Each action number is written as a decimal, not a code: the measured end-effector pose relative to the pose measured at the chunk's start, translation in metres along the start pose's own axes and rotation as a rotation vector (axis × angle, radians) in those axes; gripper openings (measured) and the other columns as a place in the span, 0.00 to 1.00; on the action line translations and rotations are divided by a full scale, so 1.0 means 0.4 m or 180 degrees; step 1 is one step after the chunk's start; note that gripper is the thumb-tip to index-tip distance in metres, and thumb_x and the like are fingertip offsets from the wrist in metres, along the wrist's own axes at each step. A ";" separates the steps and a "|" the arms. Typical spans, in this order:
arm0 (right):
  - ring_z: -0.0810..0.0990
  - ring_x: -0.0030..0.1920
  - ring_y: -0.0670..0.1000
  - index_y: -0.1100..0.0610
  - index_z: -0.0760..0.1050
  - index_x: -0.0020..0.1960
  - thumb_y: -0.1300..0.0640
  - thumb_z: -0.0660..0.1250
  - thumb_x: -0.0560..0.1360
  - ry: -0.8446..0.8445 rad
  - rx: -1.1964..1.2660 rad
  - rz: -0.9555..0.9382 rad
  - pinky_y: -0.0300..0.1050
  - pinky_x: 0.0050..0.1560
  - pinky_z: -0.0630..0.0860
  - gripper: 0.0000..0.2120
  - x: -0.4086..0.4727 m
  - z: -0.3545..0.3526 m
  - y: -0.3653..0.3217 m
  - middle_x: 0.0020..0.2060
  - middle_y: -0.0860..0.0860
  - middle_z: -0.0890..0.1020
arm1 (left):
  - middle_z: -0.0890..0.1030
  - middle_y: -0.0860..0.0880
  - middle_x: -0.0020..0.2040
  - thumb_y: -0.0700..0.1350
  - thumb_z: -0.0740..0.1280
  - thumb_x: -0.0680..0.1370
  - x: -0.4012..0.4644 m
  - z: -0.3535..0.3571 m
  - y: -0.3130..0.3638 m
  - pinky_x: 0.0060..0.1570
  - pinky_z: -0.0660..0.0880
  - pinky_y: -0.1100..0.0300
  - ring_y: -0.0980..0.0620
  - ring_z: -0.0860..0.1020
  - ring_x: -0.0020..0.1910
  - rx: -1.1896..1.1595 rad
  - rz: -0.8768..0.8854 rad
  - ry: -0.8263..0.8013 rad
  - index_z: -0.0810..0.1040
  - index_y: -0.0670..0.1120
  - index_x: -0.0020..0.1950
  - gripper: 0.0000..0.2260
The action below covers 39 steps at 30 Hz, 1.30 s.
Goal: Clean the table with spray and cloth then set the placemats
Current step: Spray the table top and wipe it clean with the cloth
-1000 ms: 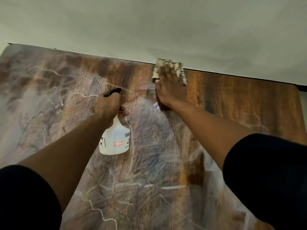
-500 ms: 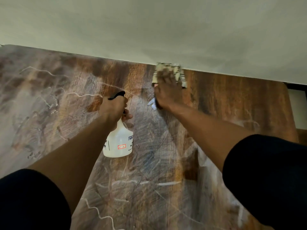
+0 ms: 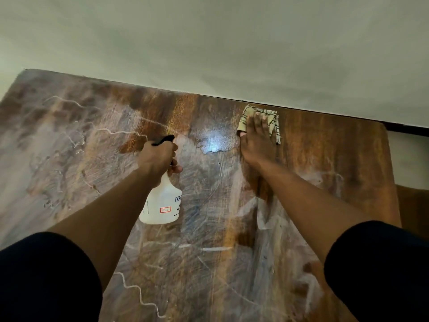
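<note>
A person leans over a worn wooden table, both bare arms stretched toward its far edge, where the tabletop meets a pale wall. The right hand lies flat, fingers spread, pressing a cream cloth with dark stripes onto the table right at that far edge; the cloth shows beyond the fingertips and to either side of them. The left hand is wrapped tight around the neck of a white spray bottle, one finger curled at the black trigger head, the bottle held above the table's middle and hanging nearly upright, nearer the person than the cloth. Between bottle and cloth a wet patch on the tabletop catches the light. Pale smears and wavy white lines cover the table's left and near parts, while the wood near the cloth looks darker and cleaner. Dark short sleeves frame the bottom of the view.
</note>
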State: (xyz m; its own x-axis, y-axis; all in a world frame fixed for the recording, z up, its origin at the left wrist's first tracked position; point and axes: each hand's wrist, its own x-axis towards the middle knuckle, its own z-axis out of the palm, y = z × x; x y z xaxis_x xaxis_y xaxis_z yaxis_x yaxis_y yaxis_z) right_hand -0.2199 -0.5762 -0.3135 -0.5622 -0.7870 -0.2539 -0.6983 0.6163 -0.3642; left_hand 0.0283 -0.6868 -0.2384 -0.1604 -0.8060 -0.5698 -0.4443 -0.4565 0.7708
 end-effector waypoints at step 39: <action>0.43 0.84 0.55 0.53 0.49 0.85 0.47 0.51 0.87 -0.0112 -0.0474 -0.1270 0.62 0.82 0.41 0.29 -0.018 0.219 -0.545 0.85 0.52 0.48 | 0.79 0.42 0.30 0.36 0.65 0.73 0.143 -0.260 0.022 0.23 0.70 0.62 0.39 0.84 0.32 -0.0160 -0.0146 0.0050 0.82 0.58 0.61 0.22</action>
State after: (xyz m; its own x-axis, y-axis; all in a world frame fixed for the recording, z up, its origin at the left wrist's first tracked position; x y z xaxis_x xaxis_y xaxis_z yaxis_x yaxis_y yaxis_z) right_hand -0.0247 -0.7072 -0.3106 -0.2214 -0.9635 -0.1506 -0.9158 0.2585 -0.3074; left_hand 0.1070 -0.7761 -0.2347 -0.1268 -0.7895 -0.6005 -0.4061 -0.5110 0.7576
